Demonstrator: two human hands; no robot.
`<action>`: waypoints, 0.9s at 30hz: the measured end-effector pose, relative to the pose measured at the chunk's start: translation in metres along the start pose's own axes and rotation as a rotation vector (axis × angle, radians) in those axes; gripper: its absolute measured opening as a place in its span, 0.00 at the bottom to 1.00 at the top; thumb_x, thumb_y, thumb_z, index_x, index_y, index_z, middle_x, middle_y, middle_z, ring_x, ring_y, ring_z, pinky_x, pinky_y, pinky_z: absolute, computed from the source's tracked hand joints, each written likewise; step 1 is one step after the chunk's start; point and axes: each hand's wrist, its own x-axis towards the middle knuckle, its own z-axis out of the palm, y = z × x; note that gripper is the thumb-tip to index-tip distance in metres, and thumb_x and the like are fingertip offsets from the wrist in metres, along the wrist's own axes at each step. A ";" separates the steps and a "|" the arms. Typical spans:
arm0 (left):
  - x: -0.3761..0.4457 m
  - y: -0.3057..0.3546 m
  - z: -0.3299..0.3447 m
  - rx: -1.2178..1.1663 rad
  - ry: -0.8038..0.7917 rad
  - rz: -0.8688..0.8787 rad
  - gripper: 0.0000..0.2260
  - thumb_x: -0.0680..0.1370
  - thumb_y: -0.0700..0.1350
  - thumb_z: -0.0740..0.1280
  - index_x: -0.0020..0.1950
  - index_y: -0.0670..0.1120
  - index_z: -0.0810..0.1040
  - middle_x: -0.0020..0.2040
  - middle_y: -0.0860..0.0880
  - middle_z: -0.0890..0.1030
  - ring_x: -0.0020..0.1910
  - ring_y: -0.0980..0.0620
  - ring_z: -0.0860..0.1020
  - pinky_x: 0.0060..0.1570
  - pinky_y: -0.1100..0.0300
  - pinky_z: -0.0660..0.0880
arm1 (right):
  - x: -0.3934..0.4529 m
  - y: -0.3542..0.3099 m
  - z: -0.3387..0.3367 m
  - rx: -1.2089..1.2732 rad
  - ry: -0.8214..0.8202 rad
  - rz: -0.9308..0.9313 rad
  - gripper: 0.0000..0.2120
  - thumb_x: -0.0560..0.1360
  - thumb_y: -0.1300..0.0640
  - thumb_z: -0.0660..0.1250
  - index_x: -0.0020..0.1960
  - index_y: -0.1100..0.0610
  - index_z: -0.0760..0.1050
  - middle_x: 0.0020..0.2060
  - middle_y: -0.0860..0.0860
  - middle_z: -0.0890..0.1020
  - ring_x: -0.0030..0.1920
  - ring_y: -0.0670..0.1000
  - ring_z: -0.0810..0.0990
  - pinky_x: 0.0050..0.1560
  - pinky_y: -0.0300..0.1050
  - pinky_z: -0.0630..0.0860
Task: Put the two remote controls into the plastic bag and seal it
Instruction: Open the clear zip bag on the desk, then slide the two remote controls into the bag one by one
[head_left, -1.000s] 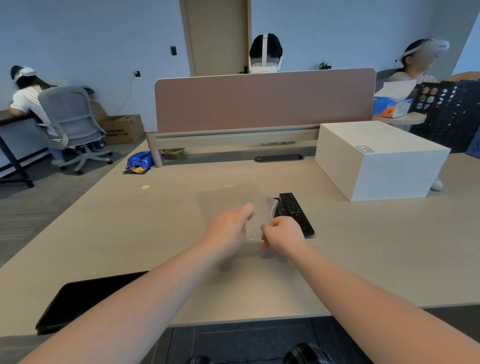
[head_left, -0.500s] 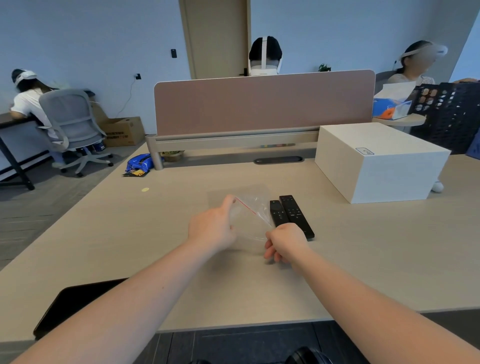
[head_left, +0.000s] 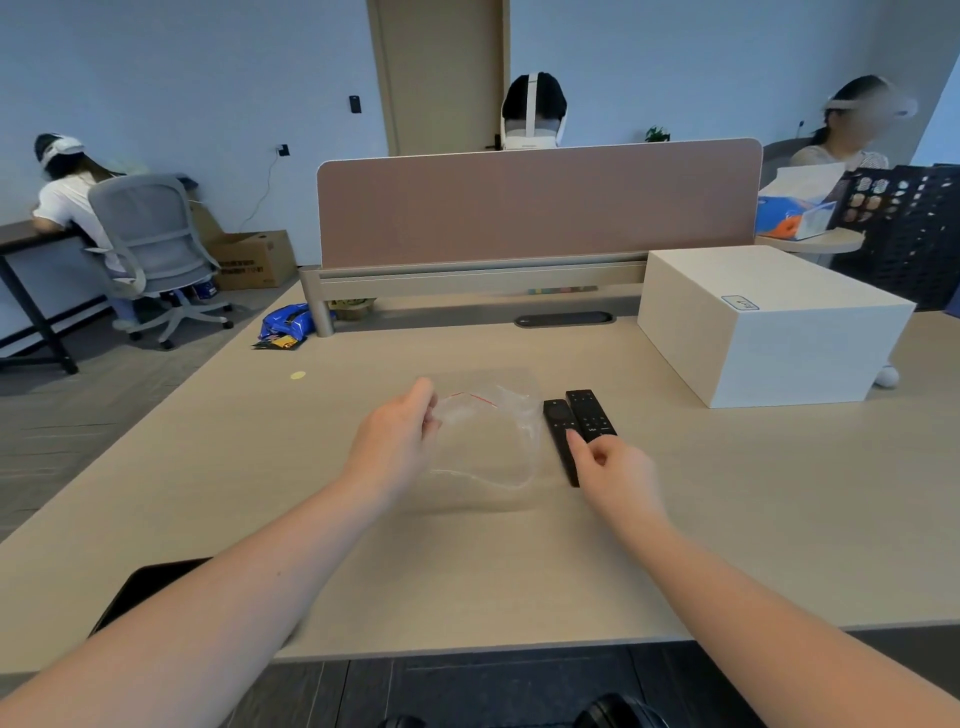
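A clear plastic bag (head_left: 488, 441) with a red zip line is lifted off the beige desk (head_left: 467, 561), its mouth spread open. My left hand (head_left: 397, 441) pinches the bag's left edge. Two black remote controls lie side by side just right of the bag: a slim one (head_left: 560, 431) and a wider one (head_left: 591, 413). My right hand (head_left: 615, 475) is over their near ends, fingertips touching the remotes, fingers curled but not closed around either. The near ends of both remotes are hidden by that hand.
A large white box (head_left: 769, 322) stands at the right rear of the desk. A pink divider panel (head_left: 537, 202) closes off the back. A black tablet (head_left: 145, 592) lies at the near left edge. Other people sit at the left and behind the divider.
My right hand let go of the bag and moved right onto the remotes. My left hand kept the bag, whose mouth now gapes wider.
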 end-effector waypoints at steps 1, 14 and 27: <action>0.000 -0.002 0.000 -0.001 0.012 -0.006 0.05 0.75 0.41 0.65 0.49 0.42 0.72 0.45 0.41 0.82 0.45 0.38 0.78 0.42 0.50 0.74 | 0.001 0.001 -0.002 -0.092 -0.007 -0.025 0.18 0.78 0.44 0.60 0.42 0.59 0.75 0.33 0.53 0.78 0.40 0.57 0.79 0.40 0.47 0.75; -0.014 -0.003 0.011 -0.131 -0.116 -0.106 0.08 0.74 0.40 0.67 0.52 0.46 0.81 0.46 0.45 0.85 0.47 0.45 0.81 0.43 0.62 0.69 | 0.000 -0.008 0.004 -0.585 -0.071 -0.063 0.16 0.76 0.41 0.61 0.43 0.54 0.66 0.30 0.46 0.68 0.37 0.53 0.74 0.36 0.42 0.69; -0.017 -0.002 0.009 0.053 -0.255 -0.199 0.11 0.76 0.43 0.61 0.40 0.38 0.80 0.43 0.35 0.82 0.44 0.36 0.77 0.41 0.51 0.72 | 0.009 -0.021 -0.015 0.028 0.056 0.089 0.10 0.72 0.51 0.67 0.44 0.59 0.74 0.32 0.52 0.76 0.33 0.54 0.75 0.27 0.39 0.66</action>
